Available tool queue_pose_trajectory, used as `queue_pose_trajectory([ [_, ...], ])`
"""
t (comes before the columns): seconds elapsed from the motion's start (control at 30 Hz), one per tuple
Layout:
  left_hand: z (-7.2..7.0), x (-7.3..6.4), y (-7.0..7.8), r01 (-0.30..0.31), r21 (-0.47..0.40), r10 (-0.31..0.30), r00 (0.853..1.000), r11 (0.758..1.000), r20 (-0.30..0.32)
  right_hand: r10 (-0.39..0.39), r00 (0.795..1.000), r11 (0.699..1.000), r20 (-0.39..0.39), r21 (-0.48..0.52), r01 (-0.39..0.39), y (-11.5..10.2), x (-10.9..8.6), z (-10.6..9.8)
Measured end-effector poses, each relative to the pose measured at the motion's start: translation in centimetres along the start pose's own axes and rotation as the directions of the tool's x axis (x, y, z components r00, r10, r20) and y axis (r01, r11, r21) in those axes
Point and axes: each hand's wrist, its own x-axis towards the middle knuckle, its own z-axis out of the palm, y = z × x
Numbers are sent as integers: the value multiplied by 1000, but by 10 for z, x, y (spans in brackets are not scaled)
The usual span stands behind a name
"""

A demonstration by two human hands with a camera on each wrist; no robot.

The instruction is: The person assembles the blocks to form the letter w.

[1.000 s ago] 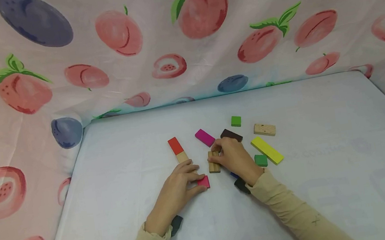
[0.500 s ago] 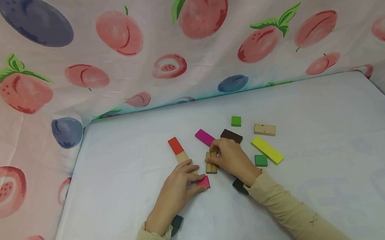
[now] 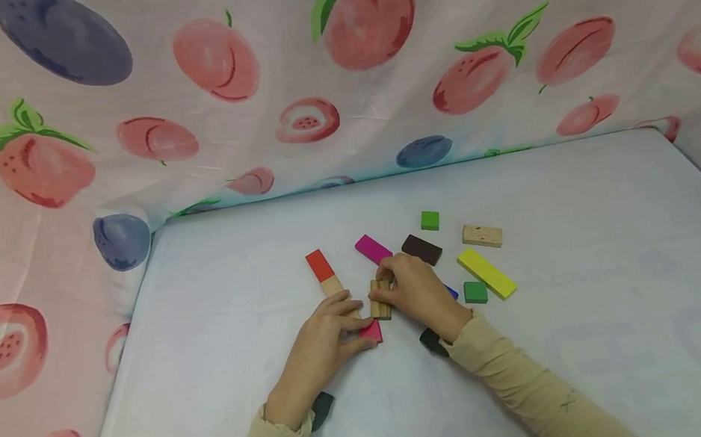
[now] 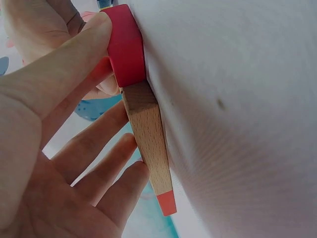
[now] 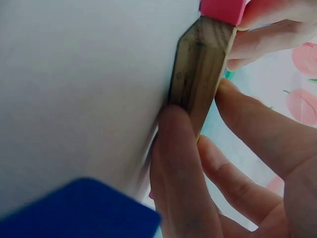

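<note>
My left hand pinches a pink block between thumb and index finger. Its other fingers lie along the side of a plain light wooden block, which meets the pink one end-on. Beyond that, a red block continues the row. With thumb and fingertips my right hand holds a brown grooved wooden block, low at the white tabletop, just right of the row. In the right wrist view the brown block's near end sits right at the pink block.
Magenta, dark brown and light green blocks lie behind my right hand. To its right are a speckled wooden block, a yellow block and a green block. A blue block is partly hidden beside the right wrist.
My right hand has moved the brown wooden block leftward and slightly nearer, closing in on the pink block. The blue block shows again behind the right wrist. My left hand stays in place.
</note>
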Motion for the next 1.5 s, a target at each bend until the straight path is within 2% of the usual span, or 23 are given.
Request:
queue_pose_trajectory([
  [0.43,0,1,0,-11,10,11,1000,1000,-6,-7,1000,1000,2,-20,7,-4,-2,1],
  [1.0,-1,0,2,9,-5,-9,1000,1000,-2,-37,999,999,-14,-25,37,-4,-4,1],
  [1.5,0,0,1,13,-11,-13,1000,1000,-6,-21,1000,999,2,-33,21,-5,-3,0],
])
